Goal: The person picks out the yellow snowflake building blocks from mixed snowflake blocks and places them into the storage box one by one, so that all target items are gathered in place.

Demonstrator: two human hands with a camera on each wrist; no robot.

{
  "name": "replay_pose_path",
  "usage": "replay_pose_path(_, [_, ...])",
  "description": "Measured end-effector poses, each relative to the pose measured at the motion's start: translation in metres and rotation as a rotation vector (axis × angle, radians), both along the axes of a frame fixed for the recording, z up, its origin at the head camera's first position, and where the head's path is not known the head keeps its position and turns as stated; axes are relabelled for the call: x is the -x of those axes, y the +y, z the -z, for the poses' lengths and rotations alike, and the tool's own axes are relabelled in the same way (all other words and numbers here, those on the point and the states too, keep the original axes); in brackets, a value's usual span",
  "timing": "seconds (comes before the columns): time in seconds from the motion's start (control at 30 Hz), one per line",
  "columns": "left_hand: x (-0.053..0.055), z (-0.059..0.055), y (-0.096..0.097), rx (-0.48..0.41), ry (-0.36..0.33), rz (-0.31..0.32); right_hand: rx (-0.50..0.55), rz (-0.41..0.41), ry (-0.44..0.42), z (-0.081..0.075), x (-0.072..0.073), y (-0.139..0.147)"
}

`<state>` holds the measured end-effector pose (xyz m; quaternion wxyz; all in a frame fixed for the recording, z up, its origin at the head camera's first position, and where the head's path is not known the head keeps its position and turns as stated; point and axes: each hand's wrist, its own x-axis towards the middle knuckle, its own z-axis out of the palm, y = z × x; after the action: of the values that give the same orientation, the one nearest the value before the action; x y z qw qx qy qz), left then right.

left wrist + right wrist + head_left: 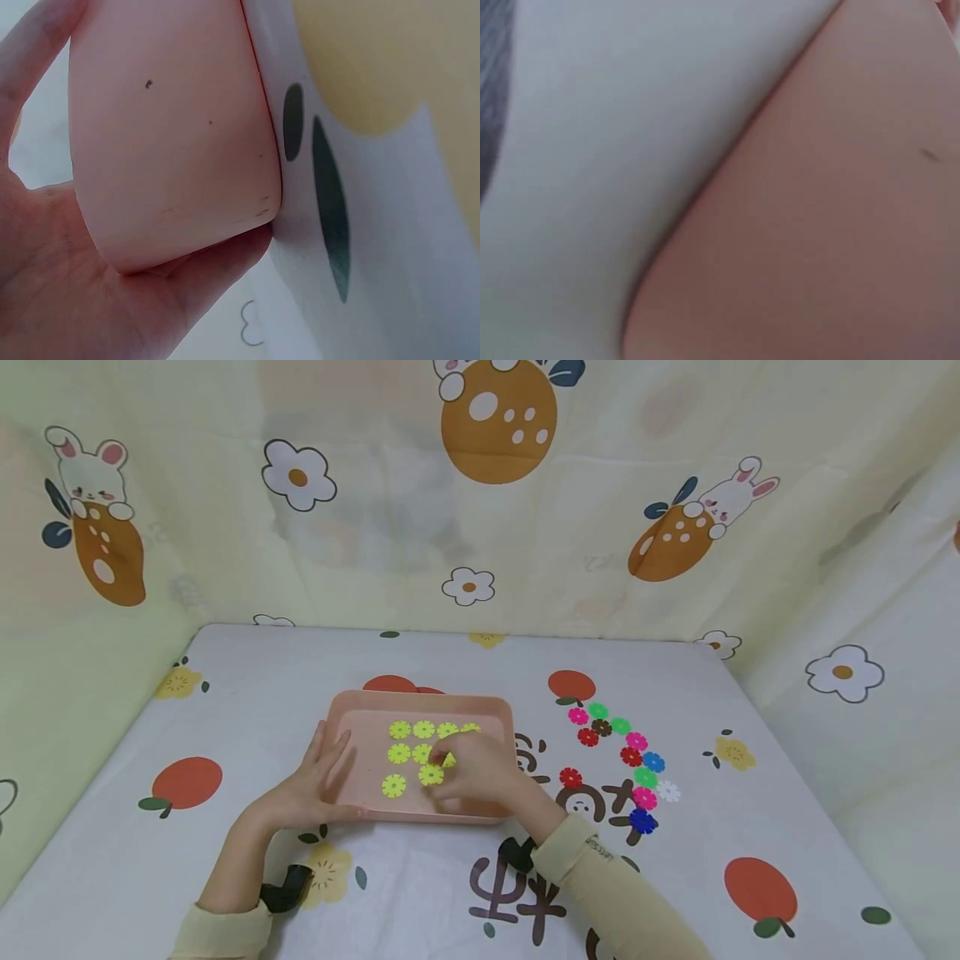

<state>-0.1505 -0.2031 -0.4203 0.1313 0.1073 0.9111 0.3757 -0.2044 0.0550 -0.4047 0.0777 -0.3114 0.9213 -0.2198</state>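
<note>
A shallow pink tray (360, 714) lies on the table with several yellow snowflake discs (400, 729) laid out in rows inside it. My left hand (300, 789) holds the tray's near left corner, fingers along the left side and thumb at the front edge. The left wrist view shows this hand (90, 285) around the corner of the tray (172, 150). Over the right half of the tray, my right hand (480, 768) pinches a tilted yellow snowflake disc (449, 760). Part of the rows is hidden behind it. The right wrist view shows only the tray wall (802, 225) and a sliver of skin.
Right of the tray, loose snowflake discs in pink, green, red, brown, blue and white lie scattered, among them a dark blue disc (642, 821). A printed cloth (420, 893) covers the table. A patterned curtain (375, 543) rises behind it and at both sides.
</note>
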Motion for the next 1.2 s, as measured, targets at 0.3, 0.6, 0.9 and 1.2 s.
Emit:
replay_pose_path(0.3, [0.000,0.000,-0.001,-0.011,0.002,0.005,-0.084,-0.016,-0.015,0.009,0.000,-0.012])
replay_pose_path(0.6, [0.001,0.000,0.000,-0.015,0.008,0.007,-0.151,-0.037,0.027,0.010,0.001,-0.020])
replay_pose_path(0.9, [0.002,0.002,0.000,-0.007,0.010,0.003,-0.226,-0.012,0.037,0.007,-0.003,-0.027])
replay_pose_path(1.2, [0.001,0.001,0.000,0.013,0.016,0.011,-0.271,-0.013,0.066,0.006,-0.003,-0.030])
